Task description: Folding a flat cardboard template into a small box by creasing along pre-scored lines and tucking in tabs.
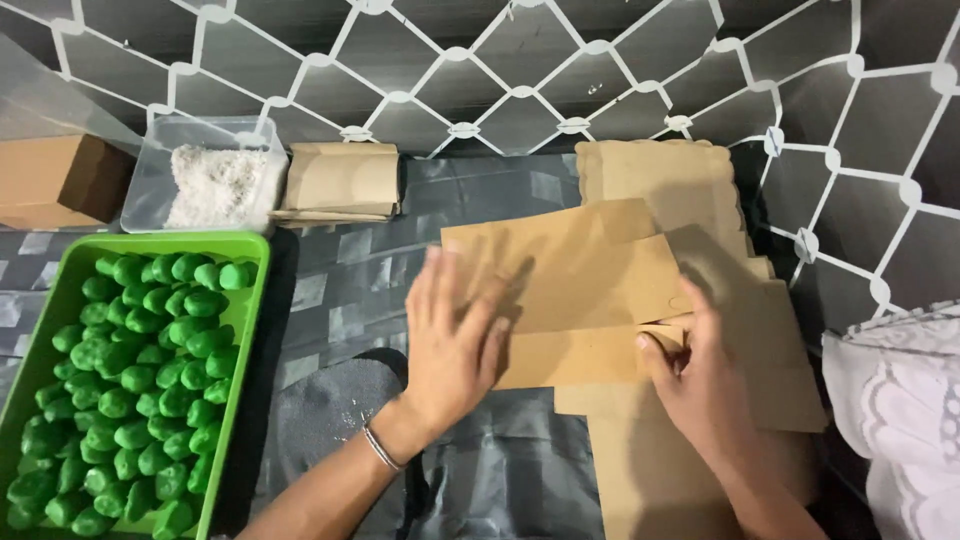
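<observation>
left hand (455, 340) flat, fingers spread on brown cardboard sheet (570, 275) | right hand (700, 385) at 3 o'clock, fingers pinching tab (664, 335) | green tray (240, 330) at 9 o'clock

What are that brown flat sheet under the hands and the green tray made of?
Brown sheet: probably thin cardboard or kraft paper, matte, with creased folds and cut flaps. Green tray: looks like moulded plastic, smooth and slightly glossy, with a rounded rim.

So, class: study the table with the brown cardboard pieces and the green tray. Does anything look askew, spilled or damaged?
Mostly tidy. The flat brown cardboard sheet under the left hand lies tilted across the brown cardboard stack. The right hand pinches its tab. Nothing has spilled from the green plastic tray.
</observation>
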